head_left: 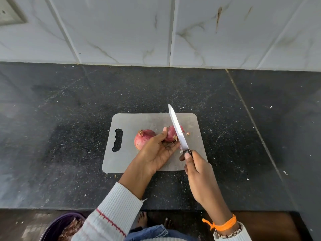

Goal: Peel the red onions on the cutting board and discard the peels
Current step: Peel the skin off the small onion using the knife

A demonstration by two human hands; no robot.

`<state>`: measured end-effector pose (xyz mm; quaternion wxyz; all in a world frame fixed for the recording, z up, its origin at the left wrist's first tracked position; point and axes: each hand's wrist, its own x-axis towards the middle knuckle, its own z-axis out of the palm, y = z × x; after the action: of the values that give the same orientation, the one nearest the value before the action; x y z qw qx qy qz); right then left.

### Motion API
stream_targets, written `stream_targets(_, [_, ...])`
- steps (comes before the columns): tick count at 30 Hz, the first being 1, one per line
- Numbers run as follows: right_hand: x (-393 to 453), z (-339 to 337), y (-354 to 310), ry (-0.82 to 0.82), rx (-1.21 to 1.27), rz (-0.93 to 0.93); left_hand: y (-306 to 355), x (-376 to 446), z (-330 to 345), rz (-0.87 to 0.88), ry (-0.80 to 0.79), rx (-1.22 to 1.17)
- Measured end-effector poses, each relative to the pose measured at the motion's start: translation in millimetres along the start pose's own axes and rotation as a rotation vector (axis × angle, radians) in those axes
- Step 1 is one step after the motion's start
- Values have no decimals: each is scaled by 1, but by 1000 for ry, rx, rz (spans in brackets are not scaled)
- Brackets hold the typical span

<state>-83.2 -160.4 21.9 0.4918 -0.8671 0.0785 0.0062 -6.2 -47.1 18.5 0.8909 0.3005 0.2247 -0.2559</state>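
A grey cutting board lies on the dark counter. One whole red onion sits on it, left of centre. My left hand holds a second red onion from below and to the left, fingers curled round it. My right hand grips the dark handle of a knife, whose blade points away from me and crosses over the held onion. A small scrap of peel lies on the board just right of that onion.
The black speckled counter meets a white tiled wall at the back. Below the counter's front edge at the lower left stands a purple bin holding peels. Bare feet show on the floor beneath.
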Motion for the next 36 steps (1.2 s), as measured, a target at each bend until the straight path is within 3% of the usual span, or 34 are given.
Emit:
stream_targets(14, [-5, -2, 3, -20, -22, 22, -2, 3, 1, 23, -25, 34])
stream_targets(22, [15, -39, 1, -149, -108, 112, -2, 2, -6, 101, -147, 469])
stream_targets(29, [7, -16, -1, -32, -112, 77, -6, 7, 3, 41, -22, 303])
stream_targets(33, [-4, -2, 4, -44, -136, 69, -4, 11, 6, 16, 75, 152])
stream_targets(36, [-8, 2, 7, -14, -123, 55, -3, 11, 9, 10, 64, 140])
